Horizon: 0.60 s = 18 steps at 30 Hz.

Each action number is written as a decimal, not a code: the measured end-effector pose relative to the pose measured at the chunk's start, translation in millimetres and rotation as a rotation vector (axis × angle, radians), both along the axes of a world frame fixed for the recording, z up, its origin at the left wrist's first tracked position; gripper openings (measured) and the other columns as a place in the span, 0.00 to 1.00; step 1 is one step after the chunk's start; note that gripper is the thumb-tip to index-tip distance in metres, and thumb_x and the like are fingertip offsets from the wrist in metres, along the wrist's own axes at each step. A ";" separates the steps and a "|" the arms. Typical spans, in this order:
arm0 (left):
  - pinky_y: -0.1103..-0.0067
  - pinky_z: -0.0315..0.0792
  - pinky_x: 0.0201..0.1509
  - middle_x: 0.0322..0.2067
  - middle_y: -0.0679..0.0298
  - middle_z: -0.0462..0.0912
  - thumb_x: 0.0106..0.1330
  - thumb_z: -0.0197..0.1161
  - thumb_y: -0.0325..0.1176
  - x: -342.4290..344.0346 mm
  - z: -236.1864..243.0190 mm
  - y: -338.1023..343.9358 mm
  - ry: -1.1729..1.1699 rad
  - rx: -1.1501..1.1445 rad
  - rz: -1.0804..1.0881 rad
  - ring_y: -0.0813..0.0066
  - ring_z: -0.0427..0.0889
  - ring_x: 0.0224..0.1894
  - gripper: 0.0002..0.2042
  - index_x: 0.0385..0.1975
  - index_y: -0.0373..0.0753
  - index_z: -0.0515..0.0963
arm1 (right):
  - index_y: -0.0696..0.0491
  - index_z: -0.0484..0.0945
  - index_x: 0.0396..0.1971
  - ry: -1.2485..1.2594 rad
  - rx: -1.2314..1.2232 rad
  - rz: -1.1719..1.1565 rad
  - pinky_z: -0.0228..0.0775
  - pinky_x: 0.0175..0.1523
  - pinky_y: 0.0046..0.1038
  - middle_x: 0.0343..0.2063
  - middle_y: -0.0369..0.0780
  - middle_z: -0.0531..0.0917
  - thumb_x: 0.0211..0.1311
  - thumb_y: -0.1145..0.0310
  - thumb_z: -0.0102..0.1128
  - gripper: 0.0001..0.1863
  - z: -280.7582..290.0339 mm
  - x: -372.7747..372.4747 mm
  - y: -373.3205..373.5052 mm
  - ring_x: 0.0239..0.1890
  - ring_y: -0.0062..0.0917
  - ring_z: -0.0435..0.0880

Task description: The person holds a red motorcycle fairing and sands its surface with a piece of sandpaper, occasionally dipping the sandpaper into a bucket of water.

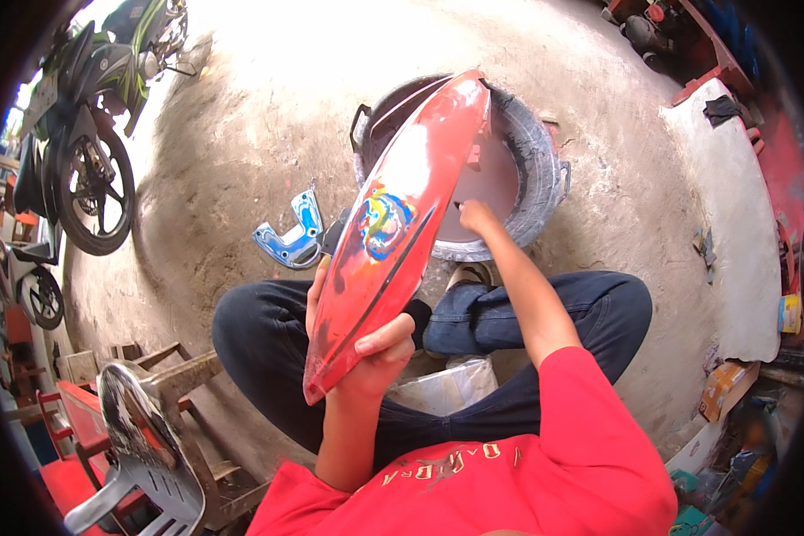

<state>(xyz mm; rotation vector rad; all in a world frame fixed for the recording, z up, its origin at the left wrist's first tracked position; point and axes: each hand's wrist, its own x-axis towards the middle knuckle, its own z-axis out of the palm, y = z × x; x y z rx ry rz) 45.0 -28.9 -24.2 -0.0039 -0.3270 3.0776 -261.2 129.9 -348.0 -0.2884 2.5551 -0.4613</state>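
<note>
- Head view, looking down: a person in a red shirt [598, 420] and dark trousers [268, 348] sits low, knees spread, before a round tub [539, 183] on a bare concrete floor [268, 125].
- The red panel [429, 170], long, glossy and pointed at its near end, slants from above the person's left thigh up across the left part of the tub. Its far end overlaps the tub's far rim; whether it touches the rim cannot be told. It bears a multicoloured sticker [386, 223].
- Left hand [373, 364]: its grip is closed around the panel's near end, thumb on the right side, fingers on the left edge.
- Right hand [479, 218]: fingers curled, just inside the tub's near rim, above cloudy liquid [502, 183]. A dark spot shows at the fingertips; I cannot tell whether the grip has hold of anything.
- On the floor, just beyond the tub's left rim, lies a blue-and-white part [297, 234].
- Towards the floor's left edge stand a motorcycle [98, 179] and, nearer, a grey chair [147, 456].
- The step in hand seems to be wet work on the panel at the tub. The next move would call for a steady left grip, as a wet, glossy panel could slip, and room for the right hand beside it.
</note>
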 end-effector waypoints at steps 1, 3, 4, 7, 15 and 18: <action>0.81 0.57 0.23 0.68 0.58 0.77 0.79 0.42 0.63 0.5 0.7 0.2 -0.005 0.002 0.024 0.79 0.70 0.21 0.32 0.71 0.46 0.69 | 0.59 0.86 0.51 -0.031 -0.019 0.080 0.75 0.63 0.51 0.50 0.60 0.85 0.76 0.59 0.54 0.20 -11.8 6.7 -6.9 0.58 0.56 0.83; 0.80 0.57 0.23 0.67 0.58 0.77 0.79 0.42 0.63 1.8 1.9 -0.4 -0.028 0.008 0.016 0.79 0.70 0.21 0.32 0.71 0.46 0.69 | 0.59 0.86 0.51 -0.063 -0.035 0.166 0.74 0.64 0.51 0.51 0.60 0.85 0.76 0.60 0.54 0.19 -32.9 14.9 -17.0 0.59 0.56 0.83; 0.80 0.57 0.24 0.68 0.58 0.77 0.79 0.42 0.63 2.5 2.4 -1.0 -0.035 0.002 0.015 0.79 0.70 0.21 0.32 0.71 0.47 0.69 | 0.59 0.86 0.51 -0.104 -0.022 0.155 0.74 0.64 0.50 0.52 0.60 0.85 0.75 0.61 0.54 0.19 -41.2 15.6 -20.3 0.59 0.55 0.83; 0.80 0.57 0.25 0.68 0.59 0.77 0.78 0.42 0.64 3.8 3.6 -3.0 -0.068 0.005 -0.006 0.79 0.70 0.21 0.33 0.71 0.47 0.69 | 0.60 0.86 0.51 -0.103 -0.047 0.153 0.74 0.63 0.48 0.52 0.61 0.85 0.76 0.61 0.54 0.20 -51.6 3.6 -23.8 0.59 0.56 0.83; 0.79 0.57 0.25 0.68 0.61 0.76 0.78 0.43 0.63 0.5 6.8 1.0 -0.016 0.036 0.008 0.78 0.70 0.22 0.32 0.71 0.48 0.69 | 0.65 0.86 0.41 -0.044 -0.300 0.085 0.80 0.45 0.43 0.36 0.55 0.89 0.74 0.59 0.58 0.20 89.3 -89.1 12.9 0.38 0.45 0.89; 0.79 0.56 0.25 0.68 0.61 0.77 0.79 0.44 0.63 0.4 7.6 0.6 -0.012 0.040 -0.002 0.78 0.69 0.22 0.31 0.70 0.49 0.70 | 0.64 0.84 0.43 0.313 -0.291 0.051 0.77 0.56 0.48 0.44 0.61 0.85 0.76 0.57 0.51 0.23 190.8 -97.6 17.1 0.52 0.56 0.86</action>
